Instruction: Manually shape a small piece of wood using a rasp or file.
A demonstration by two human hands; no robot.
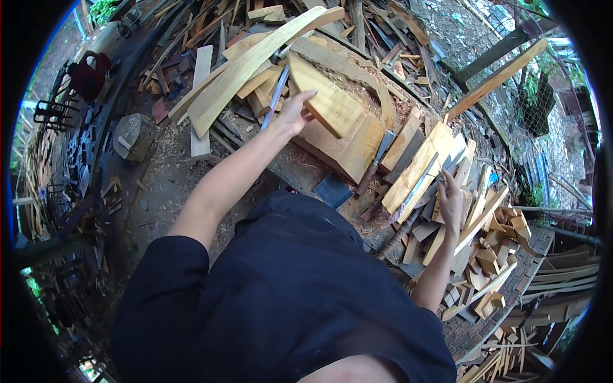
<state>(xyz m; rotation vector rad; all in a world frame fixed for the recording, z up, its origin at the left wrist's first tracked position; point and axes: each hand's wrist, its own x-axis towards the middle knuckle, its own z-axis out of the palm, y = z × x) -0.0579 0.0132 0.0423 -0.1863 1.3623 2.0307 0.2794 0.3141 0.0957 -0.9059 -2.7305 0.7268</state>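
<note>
My left hand (296,115) grips the edge of a pale, slanted-end wooden board (329,96), thumb on top and fingers partly hidden beneath. That board is tilted over a thick wooden block (345,153) strewn with sawdust. To the right, my right hand (451,199) has its fingers curled in beside a light plank (421,167). Something thin shows at its fingertips, too small to name. A narrow metal strip (419,187) lies along that plank, just left of the hand. Between the block and the plank rests a dark-handled tool with a metal blade (385,144).
Long curved wooden pieces (249,70) lie at the far left of the block. Offcuts (488,258) are heaped at the right. A log stump (135,137) stands on the left floor. A dark flat piece (333,190) lies close to my body. Beyond is a wire fence (543,96).
</note>
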